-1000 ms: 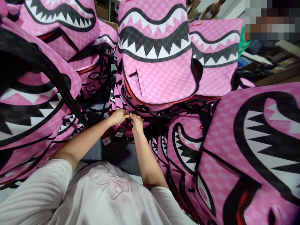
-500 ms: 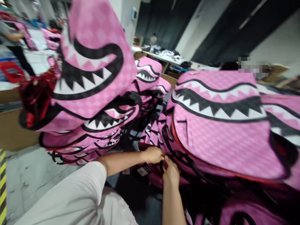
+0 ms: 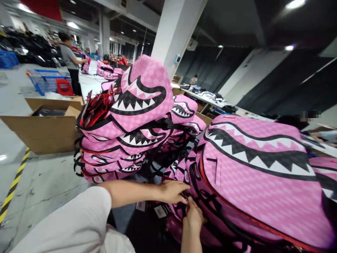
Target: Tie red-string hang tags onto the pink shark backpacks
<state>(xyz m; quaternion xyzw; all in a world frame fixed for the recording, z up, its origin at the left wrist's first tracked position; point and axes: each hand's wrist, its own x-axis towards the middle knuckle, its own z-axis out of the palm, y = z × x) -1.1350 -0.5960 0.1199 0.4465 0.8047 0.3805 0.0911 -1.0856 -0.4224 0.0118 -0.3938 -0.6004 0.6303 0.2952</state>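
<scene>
My left hand (image 3: pixel 172 191) reaches across the side of a pink backpack, fingers stretched out and thumb apart. Just below it, my right hand (image 3: pixel 194 213) has its fingers bent together against the pink material; what they pinch is hidden. White paper tags (image 3: pixel 160 211) hang beside my left wrist. Right of both hands lies a big pink backpack (image 3: pixel 252 182) with a black-and-white shark-teeth print, black straps and red edging. On the left rises a stack of similar backpacks (image 3: pixel 105 144), the top one (image 3: pixel 150 80) gaping with red shreds (image 3: pixel 98 107) showing.
An open cardboard box (image 3: pixel 50 131) stands on the floor behind the stack, near yellow-black tape (image 3: pixel 15 182). Farther off are a blue crate (image 3: pixel 43 82), a person in grey (image 3: pixel 70 58) at a long white table, and a white pillar (image 3: pixel 173 31).
The view has tilted up and settled, so more of the hall shows. My hands were pinched together; now the left fingers have straightened and moved slightly off the right ones.
</scene>
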